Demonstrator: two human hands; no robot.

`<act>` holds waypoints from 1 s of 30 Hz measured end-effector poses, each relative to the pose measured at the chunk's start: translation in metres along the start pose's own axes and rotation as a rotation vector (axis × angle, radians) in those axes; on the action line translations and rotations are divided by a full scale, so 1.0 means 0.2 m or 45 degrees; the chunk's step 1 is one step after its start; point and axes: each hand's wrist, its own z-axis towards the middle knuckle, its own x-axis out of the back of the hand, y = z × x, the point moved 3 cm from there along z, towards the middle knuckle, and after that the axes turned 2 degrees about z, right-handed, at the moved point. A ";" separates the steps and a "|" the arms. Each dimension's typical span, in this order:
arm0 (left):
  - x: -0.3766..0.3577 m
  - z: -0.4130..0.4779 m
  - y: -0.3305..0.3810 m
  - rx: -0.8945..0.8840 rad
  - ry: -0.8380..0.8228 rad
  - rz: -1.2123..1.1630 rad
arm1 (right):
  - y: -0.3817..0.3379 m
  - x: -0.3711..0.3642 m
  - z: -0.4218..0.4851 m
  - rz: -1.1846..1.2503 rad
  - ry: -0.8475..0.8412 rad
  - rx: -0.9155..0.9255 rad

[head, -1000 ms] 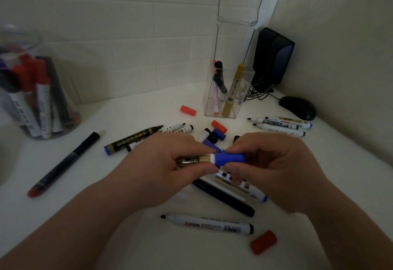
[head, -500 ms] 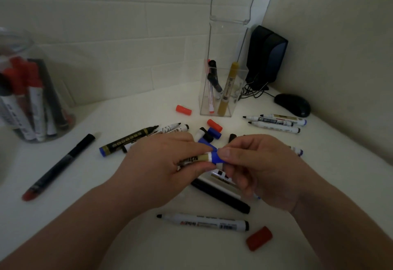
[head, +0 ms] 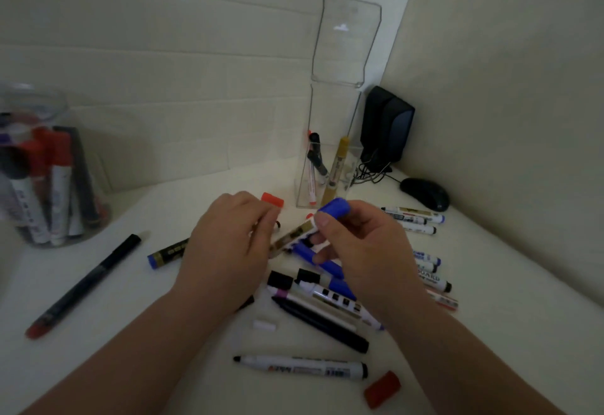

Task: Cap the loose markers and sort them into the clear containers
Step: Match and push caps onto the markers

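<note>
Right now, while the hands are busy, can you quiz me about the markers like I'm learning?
1. True or false: the right hand pinches a blue cap while the left hand holds the gold-banded marker.
2. What stands right beside the tall clear container? A) black speaker B) a book C) a cup
3. Fill in: the loose cap near the uncapped white marker at the front is ____.
Key: 1 true; 2 A; 3 red.

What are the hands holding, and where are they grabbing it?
One marker. The left hand holds the back end of its barrel; the right hand pinches the blue cap at the other end.
</note>
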 end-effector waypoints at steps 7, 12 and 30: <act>0.06 0.01 -0.07 0.247 0.055 0.090 | -0.37 0.11 0.19 -0.182 0.398 0.699; 0.10 0.01 -0.09 0.347 0.030 0.098 | -0.46 0.15 0.47 -0.508 0.630 0.906; 0.05 -0.01 -0.04 0.239 -0.073 0.012 | -0.05 0.43 0.35 -1.187 0.104 0.162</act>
